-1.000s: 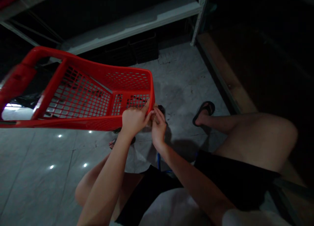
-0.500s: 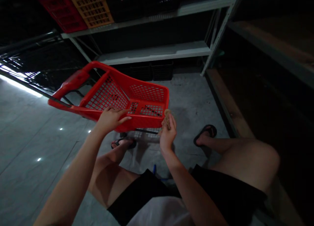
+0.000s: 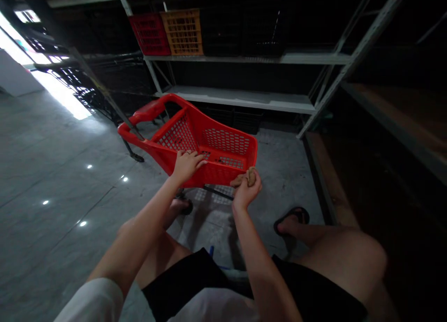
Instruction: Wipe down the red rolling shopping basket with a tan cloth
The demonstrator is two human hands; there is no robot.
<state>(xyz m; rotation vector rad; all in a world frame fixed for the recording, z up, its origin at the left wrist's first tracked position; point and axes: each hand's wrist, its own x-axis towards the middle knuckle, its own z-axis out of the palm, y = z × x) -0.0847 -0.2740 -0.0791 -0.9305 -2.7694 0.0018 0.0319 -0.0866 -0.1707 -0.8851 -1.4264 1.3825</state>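
A red plastic shopping cart basket (image 3: pixel 223 142) stands tilted on the grey floor in front of me. My left hand (image 3: pixel 186 164) rests on its near rim, fingers curled over the edge. Just right of the basket's near corner, my right hand (image 3: pixel 246 190) is closed around a small crumpled brown wad (image 3: pixel 245 176). I sit low with bare knees spread and sandalled feet (image 3: pixel 292 218) on the floor.
Grey metal shelving (image 3: pixel 244 98) runs along the back and the right side. A red crate (image 3: pixel 149 33) and an orange crate (image 3: pixel 183 31) sit on an upper shelf. Dark crates lie under the bottom shelf. Bright light falls on the tiled floor (image 3: pixel 52 173) at left.
Both hands were pinched together at the basket's near corner. The left hand then moved onto the rim, the right drew back holding the brown wad, and the view lifted toward the shelves.
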